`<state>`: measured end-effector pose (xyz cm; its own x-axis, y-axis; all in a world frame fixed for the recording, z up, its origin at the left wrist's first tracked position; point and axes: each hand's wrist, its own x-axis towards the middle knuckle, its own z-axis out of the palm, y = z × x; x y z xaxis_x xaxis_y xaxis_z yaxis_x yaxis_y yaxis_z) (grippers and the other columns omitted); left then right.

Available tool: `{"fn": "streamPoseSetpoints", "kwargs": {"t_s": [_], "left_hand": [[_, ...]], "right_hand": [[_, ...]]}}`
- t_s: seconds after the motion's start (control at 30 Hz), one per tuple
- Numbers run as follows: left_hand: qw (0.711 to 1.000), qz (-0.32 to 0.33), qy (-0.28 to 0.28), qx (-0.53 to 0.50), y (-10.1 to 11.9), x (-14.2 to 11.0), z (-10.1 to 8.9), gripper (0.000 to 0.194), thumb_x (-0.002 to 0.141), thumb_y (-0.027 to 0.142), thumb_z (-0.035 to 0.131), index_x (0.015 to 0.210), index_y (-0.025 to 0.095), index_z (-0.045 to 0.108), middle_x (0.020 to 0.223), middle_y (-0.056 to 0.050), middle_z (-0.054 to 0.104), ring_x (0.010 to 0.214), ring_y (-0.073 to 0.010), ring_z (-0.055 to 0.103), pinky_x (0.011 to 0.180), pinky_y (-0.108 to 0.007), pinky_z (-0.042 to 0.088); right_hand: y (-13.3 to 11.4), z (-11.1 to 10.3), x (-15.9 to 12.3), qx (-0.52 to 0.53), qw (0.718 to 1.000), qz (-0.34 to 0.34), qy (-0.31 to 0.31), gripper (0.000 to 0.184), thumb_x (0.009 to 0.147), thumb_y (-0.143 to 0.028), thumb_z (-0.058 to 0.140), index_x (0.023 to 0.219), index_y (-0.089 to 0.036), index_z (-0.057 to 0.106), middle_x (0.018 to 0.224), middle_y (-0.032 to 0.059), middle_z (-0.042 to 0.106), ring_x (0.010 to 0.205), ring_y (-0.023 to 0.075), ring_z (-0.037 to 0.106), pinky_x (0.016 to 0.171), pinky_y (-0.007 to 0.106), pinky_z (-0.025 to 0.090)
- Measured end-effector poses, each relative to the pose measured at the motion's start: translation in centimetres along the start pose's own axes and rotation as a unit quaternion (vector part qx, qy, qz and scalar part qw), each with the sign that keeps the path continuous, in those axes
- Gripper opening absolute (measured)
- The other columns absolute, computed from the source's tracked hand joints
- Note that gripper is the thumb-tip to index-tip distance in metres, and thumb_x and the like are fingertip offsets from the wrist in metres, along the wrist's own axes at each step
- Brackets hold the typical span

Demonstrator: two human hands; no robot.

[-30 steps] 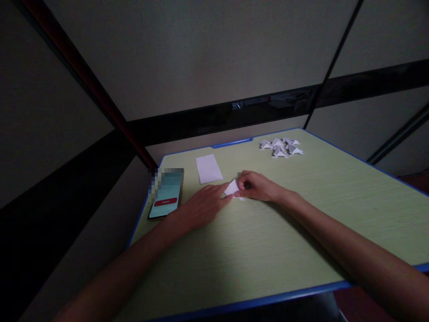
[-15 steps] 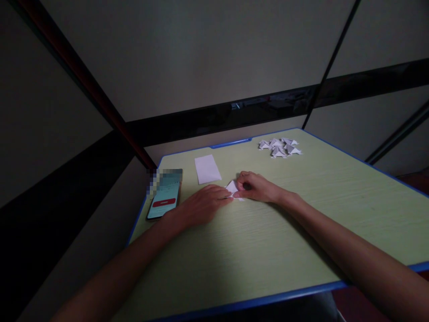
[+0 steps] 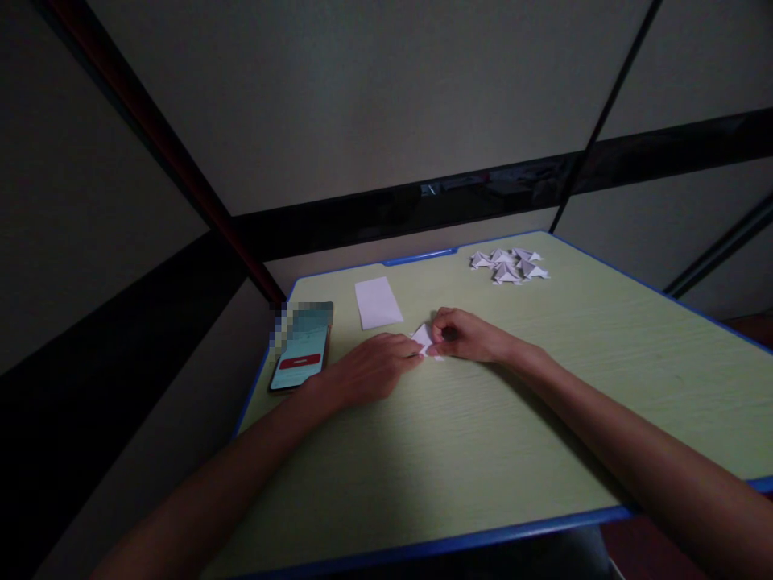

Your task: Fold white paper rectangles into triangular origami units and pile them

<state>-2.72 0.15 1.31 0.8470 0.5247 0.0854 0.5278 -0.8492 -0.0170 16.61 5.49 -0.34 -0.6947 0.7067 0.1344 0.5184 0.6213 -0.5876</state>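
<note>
A small piece of white folded paper (image 3: 423, 337), pointed at its top, lies on the table between my hands. My left hand (image 3: 378, 366) is closed on its left side, with fingertips and thumb at the paper's edge. On the other side, my right hand (image 3: 462, 334) has its fingers curled in and the thumb against the paper in a pinch. Fingers cover parts of both sides, so the exact folds cannot be made out. Beyond my left hand lies a flat white sheet of paper (image 3: 378, 303).
Several folded white paper figures (image 3: 507, 272) sit grouped at the far right of the table. A phone (image 3: 302, 354) with a lit screen lies left, close to my left forearm. The pale table (image 3: 483, 451) has a blue rim and stands against panelled doors (image 3: 386, 105).
The whole view has shifted slightly, so things appear a little further right. Both hands stay on the folded paper with almost the same grip.
</note>
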Motion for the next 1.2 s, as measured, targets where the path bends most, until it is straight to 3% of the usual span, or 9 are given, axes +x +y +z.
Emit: {"fn": "streamPoseSetpoints", "kwargs": {"t_s": [0.23,0.47,0.77,0.97,1.2], "left_hand": [[0.997,-0.023,0.004,-0.078,-0.8,-0.5,0.0,0.048,0.067,-0.002,0.033,0.109,0.016,0.049,0.116,-0.004,0.051,0.109,-0.0106,0.042,0.096,-0.028,0.031],[0.996,-0.020,0.008,-0.087,-0.6,-0.2,-0.2,0.044,0.066,-0.002,0.034,0.102,0.014,0.054,0.113,-0.007,0.054,0.107,-0.0134,0.045,0.094,-0.031,0.033],[0.989,-0.022,0.028,-0.146,-1.5,-0.6,0.7,0.052,0.063,-0.003,0.034,0.108,0.019,0.051,0.114,-0.003,0.054,0.109,-0.0101,0.043,0.096,-0.031,0.033],[0.986,-0.026,0.028,-0.160,-1.4,-0.5,0.7,0.049,0.064,-0.003,0.034,0.104,0.017,0.053,0.113,-0.004,0.054,0.109,-0.0103,0.044,0.095,-0.031,0.034],[0.981,-0.018,0.046,-0.189,-1.8,-0.5,1.0,0.049,0.062,-0.005,0.034,0.102,0.015,0.055,0.111,-0.005,0.056,0.109,-0.0103,0.045,0.095,-0.031,0.035]], "right_hand": [[-0.1,-0.3,-0.2,0.007,1.000,-0.029,-0.003,0.019,0.068,-0.030,0.056,0.062,-0.013,0.052,0.066,0.0014,0.046,0.064,0.0117,0.043,0.060,0.022,0.032],[-0.5,-0.2,0.0,0.017,1.000,0.019,-0.009,0.017,0.065,-0.026,0.058,0.058,-0.013,0.051,0.064,0.0005,0.045,0.062,0.0111,0.043,0.057,0.022,0.032],[-0.4,-0.5,-0.2,0.024,1.000,-0.013,-0.010,0.016,0.065,-0.025,0.059,0.058,-0.012,0.051,0.064,0.0003,0.045,0.062,0.0103,0.042,0.058,0.021,0.032],[-0.6,-0.5,-0.2,0.031,0.999,0.030,-0.005,0.016,0.063,-0.024,0.060,0.059,-0.012,0.052,0.063,0.0001,0.045,0.059,0.0104,0.042,0.056,0.022,0.033],[-0.5,-0.8,-0.4,0.053,0.998,-0.011,-0.019,0.014,0.065,-0.024,0.059,0.060,-0.011,0.054,0.063,0.0007,0.046,0.063,0.0115,0.043,0.059,0.023,0.034]]}}
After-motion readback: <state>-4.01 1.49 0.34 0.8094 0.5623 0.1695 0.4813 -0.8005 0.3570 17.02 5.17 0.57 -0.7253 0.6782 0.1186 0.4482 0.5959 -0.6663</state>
